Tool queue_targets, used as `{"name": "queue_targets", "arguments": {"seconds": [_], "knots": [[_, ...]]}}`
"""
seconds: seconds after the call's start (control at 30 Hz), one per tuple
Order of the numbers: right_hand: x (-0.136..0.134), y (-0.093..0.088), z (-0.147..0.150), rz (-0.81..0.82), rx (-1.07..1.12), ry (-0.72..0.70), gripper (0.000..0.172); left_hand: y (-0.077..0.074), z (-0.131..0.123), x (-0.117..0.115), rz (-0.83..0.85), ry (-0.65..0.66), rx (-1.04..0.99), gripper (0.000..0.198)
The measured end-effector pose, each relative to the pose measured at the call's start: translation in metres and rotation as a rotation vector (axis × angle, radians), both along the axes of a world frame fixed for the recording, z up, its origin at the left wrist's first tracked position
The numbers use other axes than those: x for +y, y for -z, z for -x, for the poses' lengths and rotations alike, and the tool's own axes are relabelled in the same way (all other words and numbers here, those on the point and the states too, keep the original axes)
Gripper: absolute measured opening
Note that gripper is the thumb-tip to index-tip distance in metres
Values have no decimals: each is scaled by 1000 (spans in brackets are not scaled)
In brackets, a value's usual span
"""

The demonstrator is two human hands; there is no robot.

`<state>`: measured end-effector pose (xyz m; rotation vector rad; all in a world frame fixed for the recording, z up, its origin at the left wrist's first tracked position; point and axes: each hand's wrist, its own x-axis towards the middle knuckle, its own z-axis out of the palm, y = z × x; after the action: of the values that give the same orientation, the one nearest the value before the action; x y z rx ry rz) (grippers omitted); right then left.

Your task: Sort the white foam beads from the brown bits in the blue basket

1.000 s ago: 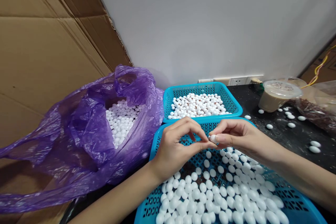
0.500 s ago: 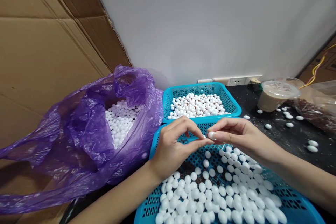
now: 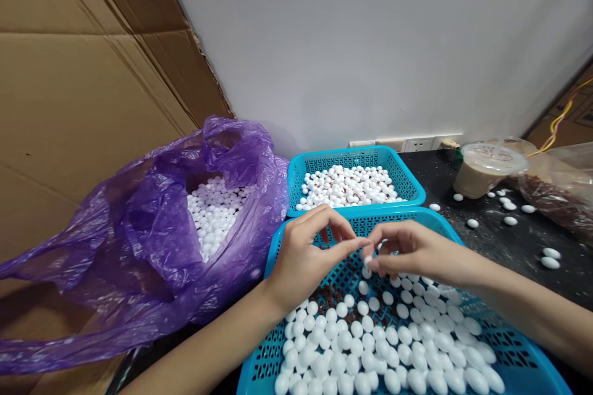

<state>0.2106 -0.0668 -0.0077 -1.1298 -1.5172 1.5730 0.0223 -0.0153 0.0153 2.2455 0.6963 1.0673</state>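
Over the far part of the large blue basket [image 3: 435, 220], my two hands almost meet. My left hand [image 3: 312, 256] is closed in a pinch of thumb and forefinger; whatever may sit between those tips is hidden. Thumb and forefinger of my right hand [image 3: 414, 250] close on a small white egg-shaped ball [image 3: 367, 260], just below my left thumb tip. Many white egg-shaped balls [image 3: 365, 342] lie in the basket beneath, with dark reddish-brown bits [image 3: 330, 296] among them.
Behind stands a smaller blue basket [image 3: 419, 194] of white balls. To the left, a purple plastic bag [image 3: 157, 228] holds more. On the black table [image 3: 500, 247] at right are loose balls, a lidded drink cup [image 3: 482, 173] and a clear bag of brown bits [image 3: 556, 197].
My right hand has lowered slightly and tilted downward, taking the white ball it pinches below the left fingertips. My left hand has stayed nearly in place, its thumb reaching slightly higher.
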Motion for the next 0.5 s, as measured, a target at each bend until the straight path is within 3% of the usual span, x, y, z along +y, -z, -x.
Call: {"name": "queue_targets", "arguments": {"seconds": [0.07,0.13,0.17,0.27,0.33,0.5], "knots": [[-4,1,2,-57,-147,-164,13,0,0,1,25,-41,-4,17],[-7,-1,3,-125,-232,-179,12,0,0,1,41,-70,-16,17],[-7,-2,3,-180,-243,-85,13,0,0,1,45,-78,-23,17],[-6,-6,2,-400,-204,411,22,1,0,0,48,-94,-37,17],[-4,-6,0,-480,-161,603,30,1,0,-1,54,-97,-34,17],[-3,-1,-1,-415,-131,529,25,1,-1,0,94,-112,34,17]]}}
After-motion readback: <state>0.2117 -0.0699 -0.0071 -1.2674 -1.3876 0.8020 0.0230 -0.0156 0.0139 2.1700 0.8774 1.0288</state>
